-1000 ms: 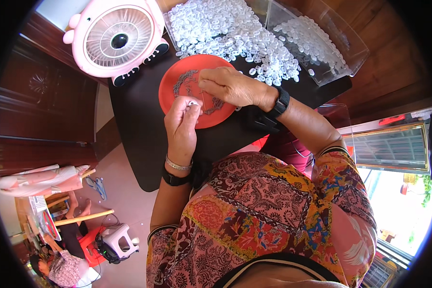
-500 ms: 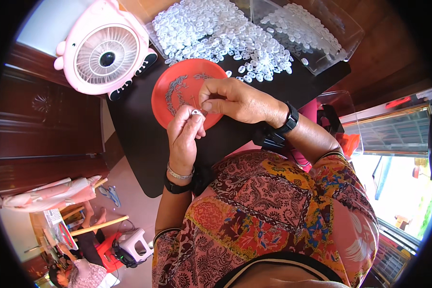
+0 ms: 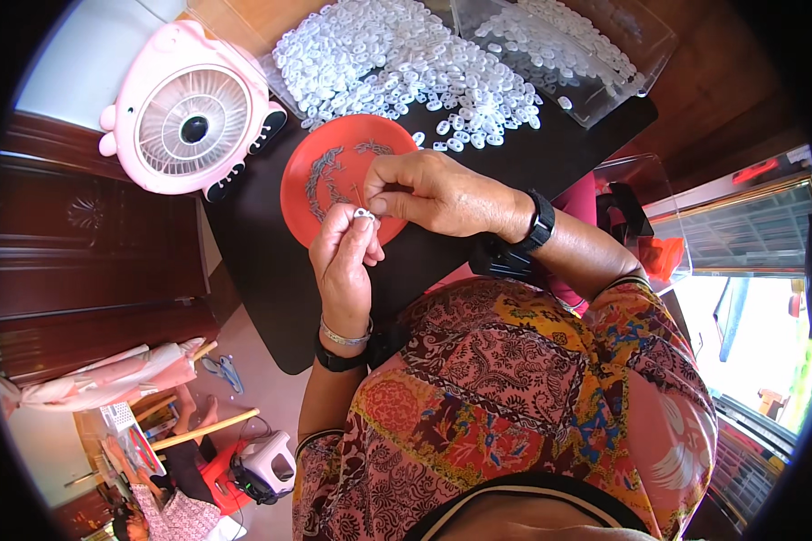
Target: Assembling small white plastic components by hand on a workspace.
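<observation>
Over the red plate's [image 3: 347, 133] near side, the left hand [image 3: 344, 261] pinches a white oval piece [image 3: 363, 214], probably light, stiff and slick, best held by its rim, while the right hand's [image 3: 433, 194] fingertips curl narrowly, their hold unclear from here.

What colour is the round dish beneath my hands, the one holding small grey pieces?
The round dish is orange-red, best seen in the head view.

Daylight glares through the opening [image 3: 740, 320] at right, burnt out to white; the wooden cabinet [image 3: 90, 248] at left is dim. Fisheye distortion bows straight edges, and corners fall black.
</observation>
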The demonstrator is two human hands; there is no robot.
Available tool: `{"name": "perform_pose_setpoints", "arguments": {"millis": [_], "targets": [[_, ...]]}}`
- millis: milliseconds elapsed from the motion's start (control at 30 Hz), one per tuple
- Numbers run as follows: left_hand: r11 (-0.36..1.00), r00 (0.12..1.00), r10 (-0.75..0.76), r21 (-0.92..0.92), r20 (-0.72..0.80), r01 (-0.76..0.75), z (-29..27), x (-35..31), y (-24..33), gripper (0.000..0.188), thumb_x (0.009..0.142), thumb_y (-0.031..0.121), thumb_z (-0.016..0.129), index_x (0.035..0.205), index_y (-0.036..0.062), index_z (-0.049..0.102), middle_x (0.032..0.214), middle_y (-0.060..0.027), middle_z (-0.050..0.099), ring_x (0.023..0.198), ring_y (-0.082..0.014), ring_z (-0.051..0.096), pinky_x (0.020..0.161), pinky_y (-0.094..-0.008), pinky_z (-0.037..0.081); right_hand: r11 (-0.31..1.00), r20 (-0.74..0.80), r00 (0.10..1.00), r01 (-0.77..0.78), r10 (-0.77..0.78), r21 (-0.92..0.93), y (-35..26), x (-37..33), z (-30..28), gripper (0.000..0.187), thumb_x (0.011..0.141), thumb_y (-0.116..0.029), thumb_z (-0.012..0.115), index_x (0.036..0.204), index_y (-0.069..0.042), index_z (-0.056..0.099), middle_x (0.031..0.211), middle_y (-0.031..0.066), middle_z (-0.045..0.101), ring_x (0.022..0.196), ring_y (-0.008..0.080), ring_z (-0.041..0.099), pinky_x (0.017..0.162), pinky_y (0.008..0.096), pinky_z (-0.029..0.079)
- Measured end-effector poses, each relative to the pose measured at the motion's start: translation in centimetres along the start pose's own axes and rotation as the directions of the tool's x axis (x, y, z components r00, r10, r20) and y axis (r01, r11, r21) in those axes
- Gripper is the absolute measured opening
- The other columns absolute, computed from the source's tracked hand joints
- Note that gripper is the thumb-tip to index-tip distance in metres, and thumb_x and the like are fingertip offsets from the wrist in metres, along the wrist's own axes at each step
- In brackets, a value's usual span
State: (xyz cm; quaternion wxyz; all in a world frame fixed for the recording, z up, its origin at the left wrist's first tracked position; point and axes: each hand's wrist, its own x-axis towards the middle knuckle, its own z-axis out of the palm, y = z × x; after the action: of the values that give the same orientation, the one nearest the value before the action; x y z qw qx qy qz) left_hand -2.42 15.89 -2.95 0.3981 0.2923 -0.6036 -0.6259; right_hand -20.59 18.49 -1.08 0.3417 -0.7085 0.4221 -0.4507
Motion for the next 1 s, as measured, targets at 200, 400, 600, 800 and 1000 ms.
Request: {"name": "perform_pose_setpoints", "arguments": {"millis": [200, 400, 600, 800, 1000], "targets": [[1.0, 1.0, 0.009, 0.012, -0.02, -0.008, -0.05, 0.0, -0.02, 0.019, 0.095, 0.016, 0.05, 0.082, 0.0021, 0.052, 0.068, 0.0001, 0.05, 0.057, -0.0053, 0.044, 0.051, -0.0192, 0.034, 0.998, -0.035, 0.999, -0.013, 0.015, 0.056, 0.06, 0.03, 0.09, 0.011, 0.091, -0.012, 0.058, 0.093, -0.002, 0.056, 0.08, 0.006, 0.063, 0.076, 0.0146, 0.061, 0.067, 0.0288, 0.048], [1.0, 1.0, 0.006, 0.014, -0.018, -0.006, -0.1, -0.01, -0.11, 0.019, 0.095, 0.016, 0.05, 0.08, 0.0034, 0.051, 0.067, 0.0006, 0.049, 0.057, -0.0049, 0.043, 0.051, -0.0189, 0.034, 1.0, -0.012, 1.0, 0.011, -0.011, -0.004, -0.31, 0.13, 0.12, 0.01, 0.091, -0.012, 0.059, 0.092, -0.002, 0.057, 0.079, 0.0063, 0.063, 0.076, 0.0163, 0.062, 0.067, 0.0293, 0.048], [1.0, 1.0, -0.004, 0.021, -0.031, 0.005, -0.06, -0.05, -0.02, 0.019, 0.094, 0.015, 0.05, 0.079, 0.0037, 0.05, 0.067, 0.0011, 0.049, 0.057, -0.0044, 0.042, 0.051, -0.0191, 0.034, 1.0, -0.047, 0.999, 0.011, -0.012, -0.015, 0.13, 0.09, 0.19, 0.011, 0.09, -0.013, 0.06, 0.091, -0.002, 0.057, 0.078, 0.0069, 0.063, 0.074, 0.0185, 0.063, 0.066, 0.0304, 0.048], [0.996, 0.998, -0.031, 0.082, -0.053, 0.036, 0.15, -0.1, 0.14, 0.018, 0.092, 0.015, 0.047, 0.079, 0.0036, 0.05, 0.064, 0.0003, 0.046, 0.056, -0.0076, 0.045, 0.051, -0.0211, 0.033, 0.998, -0.035, 0.998, 0.044, -0.046, -0.055, 0.18, 0.03, 0.27, 0.01, 0.089, -0.012, 0.06, 0.09, -0.003, 0.057, 0.078, 0.0073, 0.063, 0.072, 0.0206, 0.063, 0.064, 0.0315, 0.048], [0.999, 0.997, -0.024, 0.029, -0.067, 0.026, 0.43, -0.18, -0.24, 0.02, 0.093, 0.01, 0.05, 0.074, 0.0055, 0.046, 0.062, 0.0029, 0.043, 0.054, -0.0038, 0.039, 0.049, -0.0202, 0.031, 0.988, -0.046, 0.997, 0.062, -0.069, -0.144, 0.11, -0.05, 0.82, 0.009, 0.087, -0.011, 0.061, 0.088, -0.003, 0.057, 0.075, 0.0106, 0.06, 0.069, 0.0273, 0.061, 0.061, 0.0346, 0.047]]}}
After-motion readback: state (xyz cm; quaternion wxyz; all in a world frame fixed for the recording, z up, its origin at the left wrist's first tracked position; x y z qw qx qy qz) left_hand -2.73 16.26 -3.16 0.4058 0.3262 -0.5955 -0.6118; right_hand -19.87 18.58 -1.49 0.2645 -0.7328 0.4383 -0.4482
